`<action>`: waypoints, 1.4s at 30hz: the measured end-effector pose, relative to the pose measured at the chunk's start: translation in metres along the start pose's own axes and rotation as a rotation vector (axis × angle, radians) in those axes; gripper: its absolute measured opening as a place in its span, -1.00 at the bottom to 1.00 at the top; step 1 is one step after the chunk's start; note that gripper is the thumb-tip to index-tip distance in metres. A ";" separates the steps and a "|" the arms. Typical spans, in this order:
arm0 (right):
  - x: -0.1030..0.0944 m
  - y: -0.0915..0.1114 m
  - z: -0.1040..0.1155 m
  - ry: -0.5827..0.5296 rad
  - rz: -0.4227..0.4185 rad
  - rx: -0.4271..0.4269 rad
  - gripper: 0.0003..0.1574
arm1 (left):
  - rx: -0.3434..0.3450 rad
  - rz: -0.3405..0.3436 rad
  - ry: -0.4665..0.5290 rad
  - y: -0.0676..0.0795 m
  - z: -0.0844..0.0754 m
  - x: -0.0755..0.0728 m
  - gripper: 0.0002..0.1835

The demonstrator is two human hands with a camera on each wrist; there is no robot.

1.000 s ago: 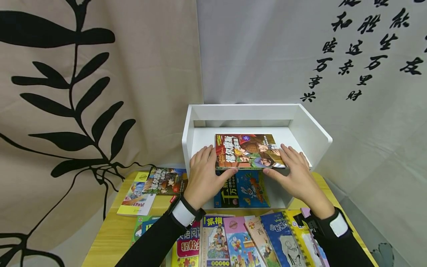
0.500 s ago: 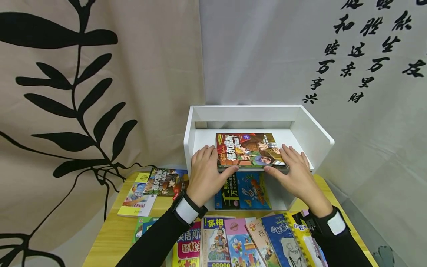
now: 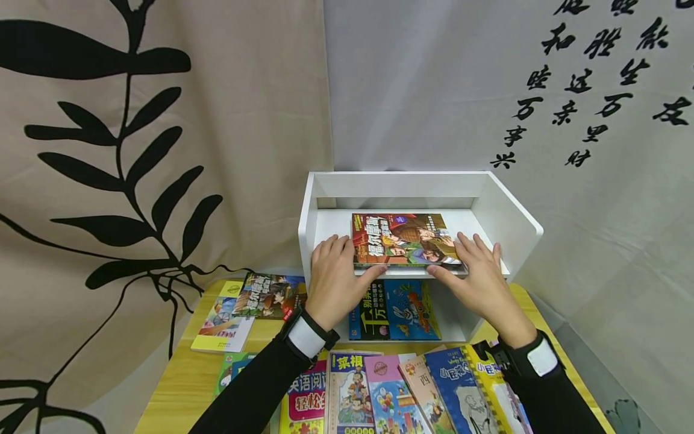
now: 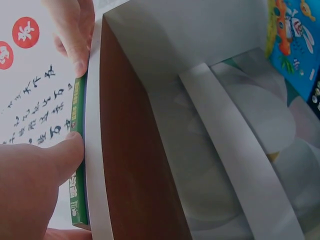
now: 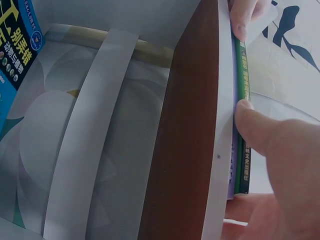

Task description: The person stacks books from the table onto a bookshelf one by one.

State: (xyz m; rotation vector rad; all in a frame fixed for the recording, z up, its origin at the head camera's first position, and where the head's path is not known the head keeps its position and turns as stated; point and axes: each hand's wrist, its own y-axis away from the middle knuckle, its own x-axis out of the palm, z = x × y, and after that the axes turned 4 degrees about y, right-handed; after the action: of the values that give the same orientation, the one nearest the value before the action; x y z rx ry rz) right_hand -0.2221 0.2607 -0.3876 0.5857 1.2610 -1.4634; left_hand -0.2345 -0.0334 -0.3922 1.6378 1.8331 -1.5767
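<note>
A comic book (image 3: 403, 238) with a brown, illustrated cover lies flat on the upper board of a white shelf (image 3: 398, 181). Its green spine (image 4: 78, 105) faces the front edge, with a thin purple book (image 5: 233, 165) under it. At the left end, my left hand (image 3: 337, 286) has its fingers stretched along the side and its thumb against the spine. Mirroring it, my right hand (image 3: 482, 283) lies at the right end, thumb tip on the spine and fingers extended. Part of each book end is hidden by the hands.
Below, a black book (image 3: 374, 313) and a blue book (image 3: 412, 310) stand in the lower compartment. Several books, including a pink one (image 3: 393, 386), line the front of the wooden table (image 3: 168, 386). A yellow-and-white book (image 3: 222, 319) and another comic (image 3: 268, 295) lie left of the shelf.
The comic book has slid slightly back, deeper onto the upper board. Both hands stay at its ends, with the thumbs at the spine.
</note>
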 end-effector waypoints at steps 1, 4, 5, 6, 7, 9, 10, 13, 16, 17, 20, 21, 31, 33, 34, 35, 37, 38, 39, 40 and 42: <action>0.000 0.000 0.000 0.002 0.000 0.001 0.22 | -0.001 -0.003 -0.003 0.000 0.000 0.000 -0.03; 0.000 -0.001 0.000 0.008 0.004 0.008 0.22 | -0.006 -0.003 -0.011 0.000 0.000 0.001 -0.02; 0.000 -0.001 0.000 0.008 0.006 0.012 0.23 | -0.007 -0.003 -0.014 -0.001 0.000 0.001 -0.02; 0.000 -0.002 0.000 0.009 0.008 0.015 0.23 | -0.008 -0.004 -0.018 -0.001 0.000 0.002 -0.02; 0.000 -0.002 0.000 0.009 0.009 0.017 0.24 | -0.008 -0.005 -0.022 -0.001 0.000 0.002 -0.02; 0.000 -0.002 0.001 0.010 0.008 0.019 0.25 | -0.006 -0.010 -0.026 -0.002 0.001 0.002 -0.02; 0.001 -0.003 0.001 0.010 0.007 0.019 0.25 | -0.005 -0.011 -0.027 -0.002 0.001 0.002 -0.02; 0.001 -0.004 0.001 0.013 0.005 0.019 0.25 | -0.007 -0.008 -0.029 -0.003 0.002 0.002 -0.03; 0.001 -0.005 0.000 0.019 0.009 0.022 0.25 | -0.013 0.001 -0.027 -0.003 0.002 0.003 -0.03; 0.001 -0.005 0.000 0.021 0.010 0.022 0.25 | -0.013 0.001 -0.027 -0.003 0.002 0.003 -0.04; 0.001 -0.005 0.001 0.026 0.021 0.026 0.25 | -0.015 -0.001 -0.026 -0.002 0.002 0.004 -0.04; 0.001 -0.005 0.001 0.027 0.023 0.026 0.25 | -0.016 -0.001 -0.027 -0.002 0.003 0.004 -0.04; 0.000 -0.008 0.001 0.033 0.044 0.020 0.28 | -0.008 -0.019 -0.034 -0.001 0.003 0.005 -0.04; 0.001 -0.008 0.000 0.034 0.036 0.016 0.26 | -0.002 -0.025 -0.032 -0.001 0.004 0.005 -0.05; 0.001 -0.007 0.000 0.036 0.029 0.015 0.26 | 0.002 -0.029 -0.030 -0.001 0.004 0.005 -0.06; 0.001 -0.006 0.000 0.033 0.021 0.014 0.25 | 0.006 -0.032 -0.030 -0.001 0.004 0.005 -0.07; 0.001 -0.003 0.000 0.021 -0.003 0.011 0.20 | 0.010 -0.034 -0.029 0.001 0.004 0.005 -0.11; 0.002 -0.001 0.000 0.011 -0.015 0.011 0.18 | 0.015 -0.036 -0.027 0.002 0.004 0.004 -0.13; 0.002 0.001 0.000 0.002 -0.029 0.009 0.15 | 0.019 -0.034 -0.023 0.004 0.004 0.003 -0.16; 0.002 0.003 0.000 -0.010 -0.044 0.008 0.12 | 0.022 -0.032 -0.015 0.006 0.004 0.002 -0.18; 0.003 0.009 0.002 -0.042 -0.076 0.008 0.04 | 0.029 -0.030 0.009 0.012 0.004 -0.004 -0.22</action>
State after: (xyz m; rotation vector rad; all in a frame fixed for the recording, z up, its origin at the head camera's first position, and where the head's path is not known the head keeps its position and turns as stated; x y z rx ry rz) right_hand -0.2139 0.2588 -0.3928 0.5149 1.2564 -1.5365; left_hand -0.2259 -0.0412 -0.3977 1.6400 1.8567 -1.6180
